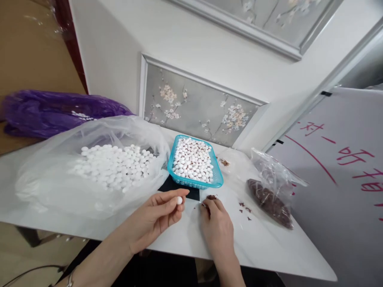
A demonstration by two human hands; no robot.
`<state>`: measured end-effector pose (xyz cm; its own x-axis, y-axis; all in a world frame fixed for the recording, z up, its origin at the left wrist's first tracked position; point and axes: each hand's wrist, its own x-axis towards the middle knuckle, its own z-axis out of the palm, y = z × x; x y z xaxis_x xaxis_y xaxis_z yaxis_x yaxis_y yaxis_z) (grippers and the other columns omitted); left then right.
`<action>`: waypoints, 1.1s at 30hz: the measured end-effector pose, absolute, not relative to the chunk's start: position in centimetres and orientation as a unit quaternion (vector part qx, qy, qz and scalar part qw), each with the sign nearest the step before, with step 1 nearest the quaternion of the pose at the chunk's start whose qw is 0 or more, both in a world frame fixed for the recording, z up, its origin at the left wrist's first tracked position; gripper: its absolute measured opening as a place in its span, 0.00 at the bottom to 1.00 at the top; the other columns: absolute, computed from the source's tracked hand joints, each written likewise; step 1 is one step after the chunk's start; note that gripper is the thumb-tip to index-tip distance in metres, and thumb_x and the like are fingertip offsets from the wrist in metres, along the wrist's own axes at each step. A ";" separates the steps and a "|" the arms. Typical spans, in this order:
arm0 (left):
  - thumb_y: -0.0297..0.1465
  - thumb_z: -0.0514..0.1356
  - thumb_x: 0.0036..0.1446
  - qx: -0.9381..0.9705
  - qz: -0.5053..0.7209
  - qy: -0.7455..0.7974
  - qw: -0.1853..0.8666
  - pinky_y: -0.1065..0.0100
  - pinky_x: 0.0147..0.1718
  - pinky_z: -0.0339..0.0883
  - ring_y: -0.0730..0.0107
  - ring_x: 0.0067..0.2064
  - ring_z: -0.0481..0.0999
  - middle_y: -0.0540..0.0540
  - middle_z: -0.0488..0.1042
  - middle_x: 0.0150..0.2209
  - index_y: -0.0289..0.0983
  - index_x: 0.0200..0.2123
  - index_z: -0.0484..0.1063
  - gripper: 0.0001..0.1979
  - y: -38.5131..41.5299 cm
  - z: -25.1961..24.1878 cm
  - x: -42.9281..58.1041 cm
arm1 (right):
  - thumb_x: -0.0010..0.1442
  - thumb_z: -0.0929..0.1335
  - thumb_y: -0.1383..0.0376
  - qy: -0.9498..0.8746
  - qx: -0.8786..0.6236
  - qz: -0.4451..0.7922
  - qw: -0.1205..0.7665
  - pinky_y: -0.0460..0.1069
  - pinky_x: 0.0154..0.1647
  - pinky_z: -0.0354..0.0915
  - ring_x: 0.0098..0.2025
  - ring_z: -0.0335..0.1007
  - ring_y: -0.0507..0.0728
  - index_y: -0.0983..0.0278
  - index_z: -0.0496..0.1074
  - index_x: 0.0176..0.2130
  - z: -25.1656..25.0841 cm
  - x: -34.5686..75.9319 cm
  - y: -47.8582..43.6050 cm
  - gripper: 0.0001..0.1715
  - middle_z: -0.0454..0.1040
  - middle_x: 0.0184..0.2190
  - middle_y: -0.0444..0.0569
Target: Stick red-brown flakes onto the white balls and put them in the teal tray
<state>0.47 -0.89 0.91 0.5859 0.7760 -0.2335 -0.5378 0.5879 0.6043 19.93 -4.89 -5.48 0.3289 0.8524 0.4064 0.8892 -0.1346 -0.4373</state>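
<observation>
My left hand (160, 213) pinches a small white ball (179, 200) between thumb and fingers, above the front of the table. To its right, my right hand (218, 223) rests low with its fingers curled down at a small heap of dark brown bits (212, 197); its fingertips are partly hidden, so what they grip does not show. Just behind both hands stands a blue plastic basket (220, 180) filled with white balls, reddish-brown specks showing among them. A translucent white bag (92, 203) lies wide open at the left, with many similar white balls (115, 165) inside.
On the right, a clear bag (271, 199) holds dark brown material, and loose brown pieces (247, 208) lie near it. A purple bag (44, 113) is at the far left. Behind the white table (269, 247) is a panelled wall; a whiteboard (338, 159) stands at the right.
</observation>
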 end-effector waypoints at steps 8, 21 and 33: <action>0.24 0.59 0.59 0.170 0.375 0.226 0.883 0.78 0.30 0.72 0.79 0.28 0.73 0.46 0.72 0.30 0.31 0.38 0.77 0.07 -0.6 -1.2 1.2 | 0.62 0.61 0.63 -0.563 -0.730 -0.036 0.386 0.49 0.33 0.63 0.40 0.72 0.58 0.60 0.75 0.35 -5.4 20.3 -5.3 0.14 0.73 0.43 0.50; 0.19 0.57 0.59 0.201 0.391 0.282 0.853 0.79 0.34 0.73 0.78 0.31 0.75 0.44 0.75 0.30 0.28 0.34 0.78 0.09 -0.2 -1.8 1.9 | 0.60 0.62 0.63 -0.545 -0.698 0.016 0.464 0.49 0.37 0.65 0.34 0.71 0.56 0.62 0.72 0.32 -5.0 20.0 -5.4 0.10 0.75 0.33 0.49; 0.21 0.61 0.57 0.214 0.370 0.283 0.859 0.80 0.35 0.73 0.80 0.30 0.75 0.47 0.74 0.29 0.30 0.35 0.78 0.05 -0.2 -2.3 1.9 | 0.59 0.63 0.60 -0.464 -0.746 0.082 0.470 0.50 0.35 0.63 0.29 0.70 0.56 0.62 0.72 0.33 -4.7 20.9 -5.5 0.10 0.75 0.26 0.46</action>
